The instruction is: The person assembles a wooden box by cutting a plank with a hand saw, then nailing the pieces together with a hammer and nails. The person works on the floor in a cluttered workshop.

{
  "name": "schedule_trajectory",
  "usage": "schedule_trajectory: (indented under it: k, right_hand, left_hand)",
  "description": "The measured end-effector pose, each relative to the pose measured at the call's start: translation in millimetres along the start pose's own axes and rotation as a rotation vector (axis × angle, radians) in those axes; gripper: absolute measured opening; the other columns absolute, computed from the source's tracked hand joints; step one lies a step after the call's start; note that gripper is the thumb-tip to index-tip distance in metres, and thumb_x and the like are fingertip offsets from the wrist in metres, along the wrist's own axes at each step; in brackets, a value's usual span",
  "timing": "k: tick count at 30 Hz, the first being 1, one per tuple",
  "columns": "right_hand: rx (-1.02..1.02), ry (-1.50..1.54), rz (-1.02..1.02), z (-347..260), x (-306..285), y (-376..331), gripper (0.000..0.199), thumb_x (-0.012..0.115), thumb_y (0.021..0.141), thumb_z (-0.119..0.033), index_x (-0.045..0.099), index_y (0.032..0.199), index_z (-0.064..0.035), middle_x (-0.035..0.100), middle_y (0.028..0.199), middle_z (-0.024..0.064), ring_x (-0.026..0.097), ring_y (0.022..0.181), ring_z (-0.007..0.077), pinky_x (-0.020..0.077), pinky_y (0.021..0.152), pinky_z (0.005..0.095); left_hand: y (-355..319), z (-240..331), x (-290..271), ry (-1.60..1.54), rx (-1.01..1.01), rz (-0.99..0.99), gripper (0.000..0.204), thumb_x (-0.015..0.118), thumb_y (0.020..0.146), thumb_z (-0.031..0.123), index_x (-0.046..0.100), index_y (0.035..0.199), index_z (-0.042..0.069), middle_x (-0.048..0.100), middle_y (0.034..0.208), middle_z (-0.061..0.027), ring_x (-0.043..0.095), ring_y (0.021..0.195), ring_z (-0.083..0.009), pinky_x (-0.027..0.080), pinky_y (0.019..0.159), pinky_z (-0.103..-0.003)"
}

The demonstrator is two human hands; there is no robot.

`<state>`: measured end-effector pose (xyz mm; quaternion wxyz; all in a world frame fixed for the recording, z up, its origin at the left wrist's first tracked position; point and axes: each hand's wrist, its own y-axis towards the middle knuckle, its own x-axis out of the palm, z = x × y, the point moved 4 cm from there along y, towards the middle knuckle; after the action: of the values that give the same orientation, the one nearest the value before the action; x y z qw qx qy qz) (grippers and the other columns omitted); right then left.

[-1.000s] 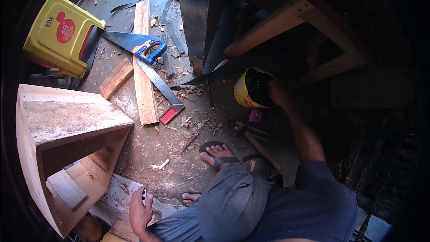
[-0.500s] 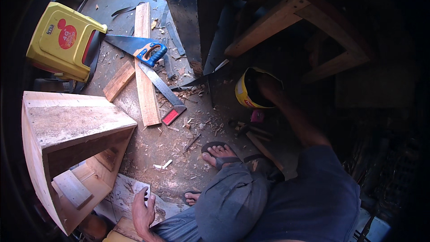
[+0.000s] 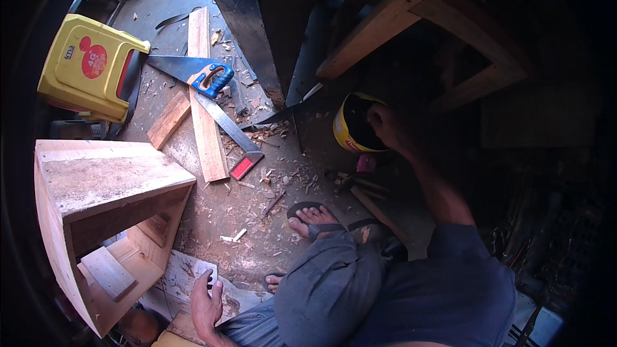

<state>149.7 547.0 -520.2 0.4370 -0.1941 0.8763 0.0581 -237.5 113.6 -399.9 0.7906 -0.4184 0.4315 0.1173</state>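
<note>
My right hand (image 3: 384, 126) is at the mouth of a yellow bucket (image 3: 344, 131) with a dark inside. Its fingers look curled closed; in the dim light I cannot make out what they hold, if anything. By my left thigh, my left hand (image 3: 206, 305) has its fingers bent around a small whitish piece (image 3: 213, 274) whose kind does not show. A pink item (image 3: 366, 163) sits just below the bucket. Close to it, a hammer-like tool (image 3: 350, 182) lies in shadow, only partly visible.
A blue-handled handsaw (image 3: 215, 79) rests across a long board (image 3: 207, 132), beside a try square (image 3: 226, 123) and a short wood block (image 3: 168, 119). On the left stand a wooden box frame (image 3: 116, 173) and a yellow plastic stool (image 3: 87, 67). A dark post (image 3: 247, 26) rises ahead. Shavings litter the floor.
My right hand has come up from deep inside the bucket to its mouth, and its fist now shows. My left hand has stayed almost where it was.
</note>
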Motion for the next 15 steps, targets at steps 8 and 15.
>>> schedule_trajectory:
  k: [8,15]
  right_hand:
    - [0.178,0.021,-0.226,-4,-2,8,0.024,0.062,0.091,-0.012,0.073,0.111,-0.0039,0.074,0.096,0.0232,0.074,0.081,0.0368,0.0586,0.075,0.0437]
    - [-0.136,-0.551,-0.307,29,65,46,0.021,0.062,0.085,-0.009,0.073,0.096,0.0047,0.074,0.098,0.0265,0.074,0.092,0.0382,0.0585,0.082,0.0488]
  left_hand:
    - [3,-2,0,0.042,0.011,0.008,0.042,0.064,0.098,0.023,0.062,0.136,0.004,0.070,0.119,-0.0223,0.069,0.101,-0.0332,0.053,0.092,-0.042]
    - [-1,1,-1,0.031,0.009,0.022,0.042,0.065,0.098,0.023,0.063,0.135,0.005,0.070,0.120,-0.0220,0.069,0.101,-0.0332,0.053,0.091,-0.043]
